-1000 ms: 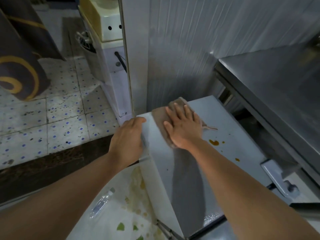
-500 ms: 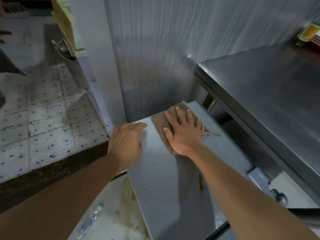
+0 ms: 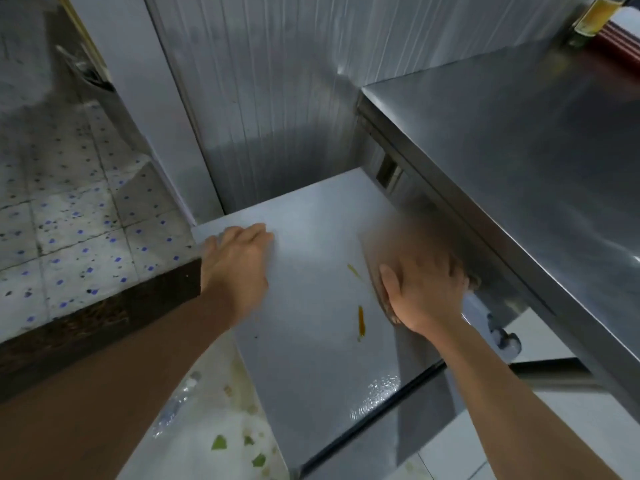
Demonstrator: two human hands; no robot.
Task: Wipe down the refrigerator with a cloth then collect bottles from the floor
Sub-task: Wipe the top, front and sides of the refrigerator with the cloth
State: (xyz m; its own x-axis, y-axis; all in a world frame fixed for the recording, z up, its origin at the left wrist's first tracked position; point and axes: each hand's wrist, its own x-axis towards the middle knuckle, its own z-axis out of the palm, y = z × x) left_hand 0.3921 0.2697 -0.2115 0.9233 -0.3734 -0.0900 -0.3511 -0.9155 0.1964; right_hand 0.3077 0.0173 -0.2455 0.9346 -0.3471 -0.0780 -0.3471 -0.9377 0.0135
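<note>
Presently, item: refrigerator (image 3: 311, 258), grey top panel, taken as landmark.
Risk: orange streaks (image 3: 361, 322) lie on the top just left of the wiping hand; a pass hugging the right edge would likely miss or smear them. Wet patch (image 3: 375, 393) near the front edge could let the cloth skid.
Right hand (image 3: 424, 294): fingers spread flat, pressing the cloth (image 3: 384, 303) onto the top's right side, beside the steel counter (image 3: 502, 140); heavily blurred, only the cloth's left edge shows.
Left hand (image 3: 235, 261): relaxed, grasping nothing, palm resting on the top's back-left corner, bracing.
Bottle (image 3: 175, 405): clear plastic, on the floor left of the refrigerator, uncollected.
</note>
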